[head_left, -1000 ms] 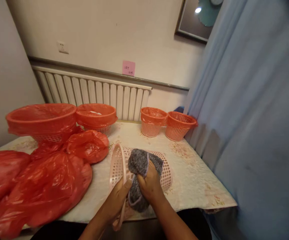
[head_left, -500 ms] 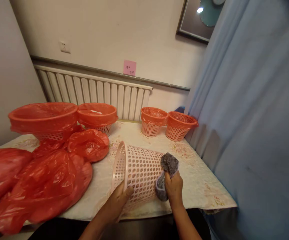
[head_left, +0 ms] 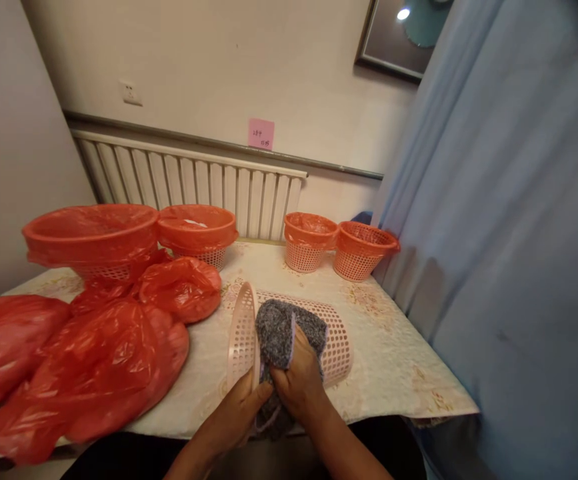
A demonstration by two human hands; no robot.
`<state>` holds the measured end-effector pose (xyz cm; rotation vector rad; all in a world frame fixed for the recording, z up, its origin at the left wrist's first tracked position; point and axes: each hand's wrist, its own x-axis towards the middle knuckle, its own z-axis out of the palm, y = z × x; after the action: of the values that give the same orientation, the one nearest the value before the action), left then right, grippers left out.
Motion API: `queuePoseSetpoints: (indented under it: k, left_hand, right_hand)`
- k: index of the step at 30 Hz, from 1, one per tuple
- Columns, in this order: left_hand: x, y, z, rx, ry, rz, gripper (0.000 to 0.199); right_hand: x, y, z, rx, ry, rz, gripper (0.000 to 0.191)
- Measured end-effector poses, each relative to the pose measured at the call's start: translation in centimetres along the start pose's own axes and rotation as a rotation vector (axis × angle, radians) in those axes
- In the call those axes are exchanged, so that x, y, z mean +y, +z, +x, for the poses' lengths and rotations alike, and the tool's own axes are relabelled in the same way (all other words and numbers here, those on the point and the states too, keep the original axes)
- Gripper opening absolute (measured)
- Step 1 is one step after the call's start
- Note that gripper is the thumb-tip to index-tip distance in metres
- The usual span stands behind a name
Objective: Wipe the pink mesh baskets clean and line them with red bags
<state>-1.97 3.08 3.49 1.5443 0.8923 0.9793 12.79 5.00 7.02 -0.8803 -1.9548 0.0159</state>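
Note:
A pale pink perforated plastic basket (head_left: 337,340) lies on its side on the table, its open mouth facing left. My left hand (head_left: 236,407) grips the basket's rim at the near lower side, thumb on the outside. In my right hand (head_left: 299,377) is a bunched grey cloth (head_left: 279,327) with a purple edge. The cloth is pressed against the outer wall of the basket close to the rim, and part of it hangs below near my left thumb. Cloth and right hand cover the middle of the basket wall.
Red plastic bags (head_left: 113,360) lie heaped on the left of the table (head_left: 399,373). Behind them stand a large lined basket (head_left: 89,233) and a smaller one (head_left: 199,230). Two more lined baskets (head_left: 306,257) (head_left: 356,263) are at the back right. A blue curtain (head_left: 509,233) hangs along the right.
My right hand has moved left with the cloth, from the basket's base end to near its rim. My left hand keeps its hold on the rim.

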Motion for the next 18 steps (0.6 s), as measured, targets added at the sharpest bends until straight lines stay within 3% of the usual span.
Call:
queuePoseSetpoints:
  k: [3,7,14,18]
  left_hand:
    - [0.1,0.3,-0.2,-0.034,0.05,-0.044,0.057]
    - [0.1,0.7,-0.5,-0.111,0.085,-0.105,0.053]
    - [-1.0,0.5,-1.7,-0.118,-0.008,-0.051,0.055]
    - [-1.0,0.4,-2.3,-0.105,-0.064,-0.057,0.053]
  right_hand:
    - [1.0,-0.4,1.1,0.013,0.095,0.005,0.05]
    - [3.6,-1.1,0.6,0.087,0.242,-0.012,0.048]
    - [7.7,-3.3,-2.3,0.201,0.47,-0.116,0.037]
    - [8.3,-3.5,-3.7,0.23,0.48,-0.181,0.034]
